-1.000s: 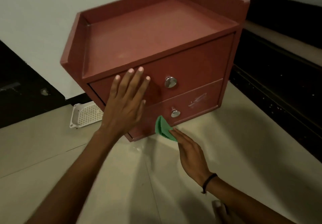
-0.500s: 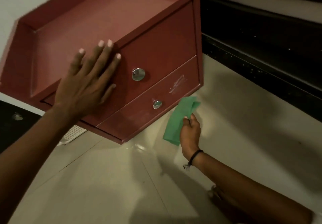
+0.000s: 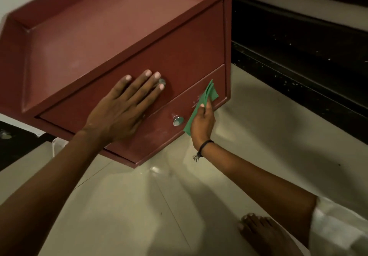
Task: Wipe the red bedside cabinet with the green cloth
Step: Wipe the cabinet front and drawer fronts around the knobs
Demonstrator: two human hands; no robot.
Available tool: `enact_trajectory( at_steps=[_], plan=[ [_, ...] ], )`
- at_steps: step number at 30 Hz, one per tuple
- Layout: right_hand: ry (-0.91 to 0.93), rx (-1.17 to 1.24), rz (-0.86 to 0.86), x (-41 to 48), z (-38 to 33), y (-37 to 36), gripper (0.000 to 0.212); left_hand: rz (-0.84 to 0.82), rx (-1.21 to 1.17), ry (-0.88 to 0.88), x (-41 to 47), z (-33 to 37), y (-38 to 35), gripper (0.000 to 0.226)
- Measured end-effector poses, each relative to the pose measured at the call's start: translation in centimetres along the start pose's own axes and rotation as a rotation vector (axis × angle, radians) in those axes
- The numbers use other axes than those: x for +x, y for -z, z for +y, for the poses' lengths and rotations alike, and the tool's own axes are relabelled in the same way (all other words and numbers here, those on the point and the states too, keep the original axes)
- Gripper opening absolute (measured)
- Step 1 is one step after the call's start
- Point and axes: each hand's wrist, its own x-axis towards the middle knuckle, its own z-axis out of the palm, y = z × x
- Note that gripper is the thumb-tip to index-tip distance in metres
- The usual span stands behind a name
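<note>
Red bedside cabinet (image 3: 111,37): stood on the pale tiled floor (image 3: 139,206), filling the upper left and middle of the view, right in front of the person.
Facing: both drawer fronts turned toward the person; rimmed top turned up, walled at the back and both ends, open along the front edge.
Long axis: ran from lower left to upper right across the view; looked slanted, though whether from the cabinet or the camera could not be told.
Green cloth (image 3: 209,94): folded into a narrow strip, laid against the right end of the lower drawer (image 3: 157,136), over a pale scuff (image 3: 196,103); long axis pointed up and to the right, tip near the seam below the upper drawer (image 3: 189,52).
Right hand (image 3: 202,122): pinched the cloth's lower half between thumb and curled fingers; dark wristband (image 3: 206,146) on the wrist.
Left hand (image 3: 123,110): lay flat with fingers spread on the upper drawer, fingertips hiding most of the upper knob (image 3: 162,81).
Lower knob (image 3: 177,120): bare metal, between the two hands, just left of the cloth.
Right of the cabinet: dark furniture (image 3: 298,60), near its end panel.
Behind the left forearm: sliver of a white object (image 3: 57,144), mostly hidden.
Bottom right: bare foot (image 3: 262,234) and white garment (image 3: 338,232), low over the floor.
</note>
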Motion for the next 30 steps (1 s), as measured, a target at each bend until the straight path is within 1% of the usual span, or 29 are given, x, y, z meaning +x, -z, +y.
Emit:
enact_trajectory(
  at_steps=[2,4,7,9,12,15,18,20,23,25,27,29,30],
  plan=[
    [0.029,-0.021,0.011,0.1,0.1,-1.5,0.048,0.008,0.003,0.008,0.1,0.1,0.1,0.072],
    [0.079,-0.066,0.002,-2.0,0.7,-2.7,0.050,0.015,-0.001,0.029,0.0,0.4,0.1,0.075],
    [0.236,-0.151,-0.076,-5.3,2.2,-3.4,0.052,0.027,-0.016,0.067,0.2,1.0,0.0,0.078],
    [0.259,-0.136,-0.092,-5.2,2.9,-3.3,0.052,0.026,-0.017,0.076,0.2,1.2,-0.1,0.079],
    [0.176,-0.050,0.020,-4.1,1.9,-3.5,0.048,0.012,-0.020,0.094,0.1,1.3,0.0,0.085],
    [-0.004,0.041,0.152,-2.8,0.0,-4.3,0.046,0.002,-0.040,0.097,0.1,1.4,0.3,0.092],
    [-0.065,0.091,0.239,-0.9,-0.7,-4.9,0.047,-0.002,-0.072,0.082,0.1,1.1,0.6,0.092],
    [-0.102,0.083,0.293,1.3,-0.2,-4.9,0.047,-0.014,-0.089,0.072,-0.1,1.0,0.9,0.092],
    [-0.230,0.060,0.374,6.2,0.7,-3.8,0.049,-0.051,-0.117,0.065,-0.1,0.9,1.2,0.095],
    [-0.266,0.018,0.368,7.3,0.7,-3.0,0.049,-0.067,-0.139,0.073,-0.1,0.9,1.4,0.097],
    [-0.188,-0.059,0.308,4.7,0.4,-2.8,0.048,-0.069,-0.161,0.088,0.0,1.0,1.5,0.100],
    [-0.002,-0.096,0.181,0.0,1.1,-2.6,0.047,-0.067,-0.177,0.101,0.0,1.1,1.5,0.101],
    [0.097,-0.110,0.087,-2.4,1.7,-2.4,0.046,-0.064,-0.185,0.107,0.1,1.1,1.5,0.101]
  ],
)
